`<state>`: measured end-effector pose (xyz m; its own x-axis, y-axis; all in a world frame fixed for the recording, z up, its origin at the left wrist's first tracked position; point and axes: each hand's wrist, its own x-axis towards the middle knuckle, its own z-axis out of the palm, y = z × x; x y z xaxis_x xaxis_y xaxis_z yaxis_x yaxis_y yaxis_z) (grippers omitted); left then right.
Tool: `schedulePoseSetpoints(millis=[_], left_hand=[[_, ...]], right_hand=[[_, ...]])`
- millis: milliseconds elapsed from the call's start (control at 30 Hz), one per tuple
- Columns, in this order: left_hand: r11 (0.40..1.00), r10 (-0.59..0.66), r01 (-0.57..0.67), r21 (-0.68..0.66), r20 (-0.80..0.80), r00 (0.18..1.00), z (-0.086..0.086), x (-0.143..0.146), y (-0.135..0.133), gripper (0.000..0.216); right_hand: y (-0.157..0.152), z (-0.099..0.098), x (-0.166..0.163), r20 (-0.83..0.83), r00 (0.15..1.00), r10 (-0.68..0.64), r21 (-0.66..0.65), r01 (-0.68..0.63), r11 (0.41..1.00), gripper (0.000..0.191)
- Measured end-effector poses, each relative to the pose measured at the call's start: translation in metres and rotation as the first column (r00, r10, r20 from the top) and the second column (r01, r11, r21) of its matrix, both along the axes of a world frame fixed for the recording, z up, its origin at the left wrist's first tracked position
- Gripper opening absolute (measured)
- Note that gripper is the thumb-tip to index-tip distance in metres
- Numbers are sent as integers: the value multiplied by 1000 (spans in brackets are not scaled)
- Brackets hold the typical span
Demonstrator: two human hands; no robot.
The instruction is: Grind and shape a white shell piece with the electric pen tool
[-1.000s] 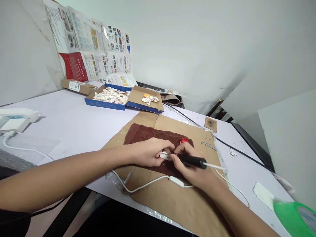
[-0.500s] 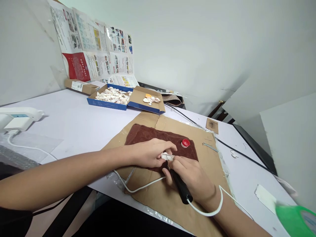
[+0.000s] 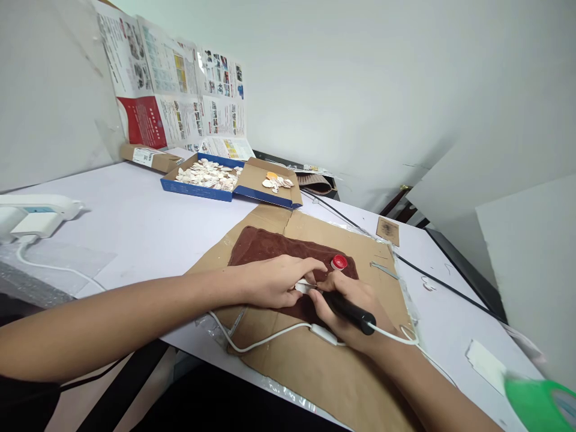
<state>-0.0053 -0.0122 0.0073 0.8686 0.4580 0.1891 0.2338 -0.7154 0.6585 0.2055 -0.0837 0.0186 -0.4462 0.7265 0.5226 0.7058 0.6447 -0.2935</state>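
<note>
Pinching the small white shell piece (image 3: pixel 302 287) against the near-right part of the dark brown towel (image 3: pixel 270 246), the left hand (image 3: pixel 274 281) meets the right hand (image 3: pixel 346 300), which is wrapped round a black corded pen-shaped tool (image 3: pixel 348 311) slanting leftward, tip at the shell.

We note plain white walls (image 3: pixel 360 90) meeting in a corner at upper left of the frame, evenly lit, with soft shadow. A creased printed sheet (image 3: pixel 180 90) hangs across that corner. White panels (image 3: pixel 522 204) stand at right. A white table (image 3: pixel 135 222) spans the middle and lower left, its surface matt and bright.
</note>
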Motion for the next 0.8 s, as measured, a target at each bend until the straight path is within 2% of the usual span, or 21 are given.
schedulePoseSetpoints(millis=[167, 333, 400, 600, 800], left_hand=[[1000, -3, 3, -1, 2, 1000, -3, 0, 2, 68], [999, 11, -12, -34, -15, 1000, -4, 0, 2, 66], [999, 15, -16, -33, -15, 1000, -4, 0, 2, 66], [1000, -2, 2, 19, 9, 1000, -5, 1, 2, 64], [999, -7, 8, 46, -12, 1000, -3, 1, 1, 65]], right_hand=[[1, -3, 9, -82, 996, 26, -61, -31, 998, 24], [-1, -8, 17, -50, 996, 79, -74, -82, 994, 21], [-3, -12, 17, -7, 996, 90, -34, -91, 995, 18], [-7, -25, 6, 78, 991, 108, 196, -121, 973, 18], [-9, -21, -6, 119, 986, 119, 250, -145, 957, 18]])
